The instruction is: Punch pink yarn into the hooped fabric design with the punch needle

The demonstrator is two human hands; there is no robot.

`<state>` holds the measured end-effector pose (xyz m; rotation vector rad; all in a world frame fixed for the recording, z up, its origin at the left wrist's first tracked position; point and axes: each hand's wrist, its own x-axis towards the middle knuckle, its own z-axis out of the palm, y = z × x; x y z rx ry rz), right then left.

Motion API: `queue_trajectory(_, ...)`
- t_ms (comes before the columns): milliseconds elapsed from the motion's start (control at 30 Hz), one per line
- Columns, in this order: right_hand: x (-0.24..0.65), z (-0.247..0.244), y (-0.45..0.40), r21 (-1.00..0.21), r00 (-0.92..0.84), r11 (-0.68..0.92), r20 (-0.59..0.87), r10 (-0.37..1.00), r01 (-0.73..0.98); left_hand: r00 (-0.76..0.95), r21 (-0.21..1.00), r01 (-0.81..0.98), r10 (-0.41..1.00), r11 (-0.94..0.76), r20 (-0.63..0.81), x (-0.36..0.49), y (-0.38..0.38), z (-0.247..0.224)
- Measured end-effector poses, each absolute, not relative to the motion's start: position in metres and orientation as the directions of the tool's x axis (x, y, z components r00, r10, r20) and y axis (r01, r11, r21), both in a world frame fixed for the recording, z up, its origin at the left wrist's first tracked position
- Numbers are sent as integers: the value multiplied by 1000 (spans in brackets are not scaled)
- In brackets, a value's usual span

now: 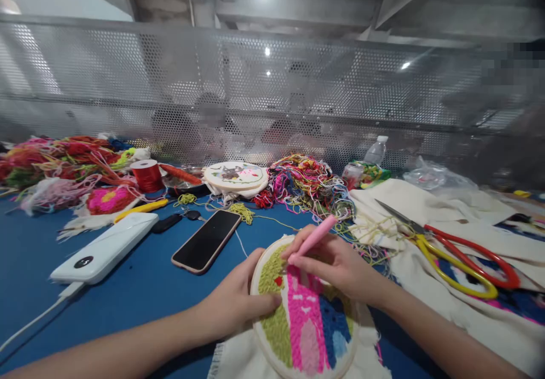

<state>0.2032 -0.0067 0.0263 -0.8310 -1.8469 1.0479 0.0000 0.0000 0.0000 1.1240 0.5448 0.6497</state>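
In front of me is a round embroidery hoop with cream cloth stretched in it, its loose edges spreading below. Green, bright pink and blue yarn fills much of the cloth, with a small red patch at upper left. My left hand grips the hoop's left rim, thumb lying over the green yarn. Near the top of the hoop, my right hand is closed around a pink punch needle pen, tilted with its back end up to the right. The pen's tip is hidden by my fingers.
On the blue table lie a phone, a white power bank with a cable, and large scissors on cream cloth. Behind are yarn heaps, a red spool, another hoop and a perforated metal screen.
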Motion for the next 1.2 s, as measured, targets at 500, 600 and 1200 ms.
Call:
queue_trajectory(500, 201, 16, -13, -714, -313, 617, 534, 785, 331, 706, 940, -186, 704, 286, -74, -2, -2, -3)
queue_trajectory(600, 202, 13, -15, -577, -350, 723, 635, 689, 379, 710, 941, -189, 701, 281, -67, -1, -2, -3)
queue_trajectory(1200, 192, 13, -20, -656, -278, 624, 562, 779, 425, 691, 990, -112, 723, 85, 16, -2, -1, 4)
